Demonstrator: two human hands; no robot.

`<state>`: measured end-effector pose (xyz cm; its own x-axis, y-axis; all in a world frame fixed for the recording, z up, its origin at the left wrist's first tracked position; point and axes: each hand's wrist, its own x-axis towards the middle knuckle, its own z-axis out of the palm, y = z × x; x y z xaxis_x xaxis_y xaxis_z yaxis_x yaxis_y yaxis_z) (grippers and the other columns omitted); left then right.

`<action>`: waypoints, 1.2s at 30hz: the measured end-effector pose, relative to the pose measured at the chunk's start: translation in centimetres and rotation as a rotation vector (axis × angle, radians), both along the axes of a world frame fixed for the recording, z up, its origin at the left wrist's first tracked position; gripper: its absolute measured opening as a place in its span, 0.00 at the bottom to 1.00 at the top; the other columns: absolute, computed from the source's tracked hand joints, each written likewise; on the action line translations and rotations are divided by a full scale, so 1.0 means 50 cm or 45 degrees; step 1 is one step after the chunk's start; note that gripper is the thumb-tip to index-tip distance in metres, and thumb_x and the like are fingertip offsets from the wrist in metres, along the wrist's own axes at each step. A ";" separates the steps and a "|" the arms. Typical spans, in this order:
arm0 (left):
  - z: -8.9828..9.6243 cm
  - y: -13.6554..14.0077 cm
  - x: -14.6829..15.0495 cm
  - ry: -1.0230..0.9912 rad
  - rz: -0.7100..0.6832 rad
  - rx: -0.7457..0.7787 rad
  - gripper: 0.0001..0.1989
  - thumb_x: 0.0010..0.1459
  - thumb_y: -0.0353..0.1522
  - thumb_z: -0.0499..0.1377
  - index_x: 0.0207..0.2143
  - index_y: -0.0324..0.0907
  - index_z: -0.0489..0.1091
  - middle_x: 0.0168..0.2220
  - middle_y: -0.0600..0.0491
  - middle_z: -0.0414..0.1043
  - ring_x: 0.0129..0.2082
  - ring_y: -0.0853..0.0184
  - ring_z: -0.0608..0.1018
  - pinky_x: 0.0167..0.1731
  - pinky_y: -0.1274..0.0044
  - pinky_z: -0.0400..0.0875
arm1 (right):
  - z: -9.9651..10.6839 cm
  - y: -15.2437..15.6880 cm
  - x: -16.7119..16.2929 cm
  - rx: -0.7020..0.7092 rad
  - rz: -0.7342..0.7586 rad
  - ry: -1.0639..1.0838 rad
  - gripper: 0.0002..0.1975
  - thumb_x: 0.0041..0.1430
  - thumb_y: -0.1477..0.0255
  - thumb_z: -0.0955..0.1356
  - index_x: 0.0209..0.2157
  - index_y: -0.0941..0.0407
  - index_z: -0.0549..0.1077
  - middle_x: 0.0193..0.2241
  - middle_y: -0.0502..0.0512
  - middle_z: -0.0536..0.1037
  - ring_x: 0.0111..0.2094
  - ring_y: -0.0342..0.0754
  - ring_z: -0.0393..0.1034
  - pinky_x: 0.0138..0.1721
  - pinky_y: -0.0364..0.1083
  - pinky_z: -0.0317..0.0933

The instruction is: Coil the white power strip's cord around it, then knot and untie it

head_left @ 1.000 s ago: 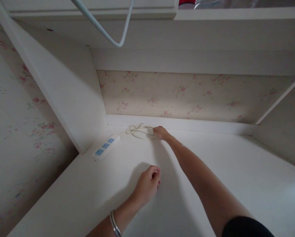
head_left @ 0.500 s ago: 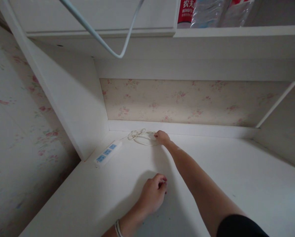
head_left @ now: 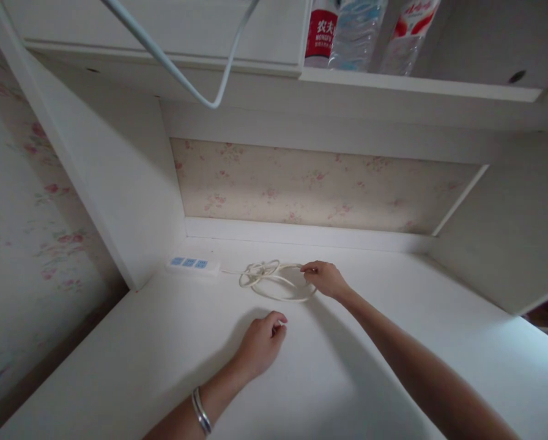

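A white power strip [head_left: 195, 266] with blue socket faces lies at the left of the white desktop. Its cream power cord [head_left: 281, 299] spreads in loose loops to the right of it, partly tangled near the middle. My right hand [head_left: 325, 278] is closed on the right end of these loops, pinching the cord between thumb and fingers. Closer to me, my left hand [head_left: 261, 343] hovers over the desktop, loosely curled with a small gap between thumb and forefinger. It holds nothing and stays apart from the cord. A silver bangle [head_left: 201, 410] circles the left wrist.
A cabinet shelf [head_left: 421, 89] overhangs the desk, with several plastic bottles [head_left: 356, 33] on it. A pale blue cable or rod [head_left: 177, 72] hangs bent in front of the cabinet. White side panels [head_left: 104, 165] bound the desk left and right; flowered wallpaper [head_left: 269, 183] covers the back.
My right hand has drawn the cord loops toward me and rightward, away from the back edge. The power strip has swung round to lie nearly level across the view. My head view has shifted slightly right.
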<state>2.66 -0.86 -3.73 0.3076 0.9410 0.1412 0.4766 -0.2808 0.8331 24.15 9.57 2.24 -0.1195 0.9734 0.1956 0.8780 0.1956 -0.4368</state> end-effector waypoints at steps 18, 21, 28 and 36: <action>0.023 0.008 -0.030 0.505 0.089 0.640 0.14 0.62 0.38 0.50 0.46 0.45 0.68 0.46 0.51 0.70 0.48 0.62 0.69 0.50 0.68 0.62 | -0.127 -0.217 0.062 0.271 0.039 0.310 0.15 0.56 0.70 0.63 0.45 0.55 0.70 0.42 0.56 0.75 0.44 0.50 0.67 0.47 0.49 0.59; 0.026 0.003 -0.028 0.569 0.086 0.648 0.14 0.61 0.37 0.51 0.47 0.45 0.68 0.46 0.50 0.70 0.49 0.61 0.68 0.51 0.67 0.60 | -0.117 -0.221 0.061 0.329 0.053 0.210 0.14 0.57 0.68 0.63 0.45 0.54 0.71 0.41 0.56 0.75 0.45 0.50 0.66 0.48 0.49 0.58; 0.045 -0.016 -0.017 0.485 -0.095 0.604 0.11 0.60 0.32 0.53 0.43 0.47 0.72 0.40 0.53 0.73 0.42 0.64 0.72 0.49 0.69 0.61 | -0.115 -0.218 0.072 0.487 0.077 0.121 0.13 0.62 0.66 0.60 0.43 0.52 0.73 0.35 0.55 0.77 0.40 0.50 0.67 0.44 0.49 0.59; 0.042 -0.015 -0.022 0.255 -0.050 0.446 0.14 0.62 0.37 0.51 0.44 0.44 0.72 0.42 0.52 0.74 0.43 0.65 0.73 0.47 0.74 0.63 | -0.117 -0.223 0.073 0.664 -0.059 -0.084 0.13 0.62 0.70 0.60 0.45 0.52 0.71 0.41 0.55 0.75 0.46 0.51 0.64 0.55 0.55 0.46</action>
<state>1.57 -1.62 -1.63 0.3960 0.8337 0.3850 0.6030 -0.5523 0.5757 27.78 -1.60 -3.61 -0.1075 0.7534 0.6487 0.9132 0.3328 -0.2351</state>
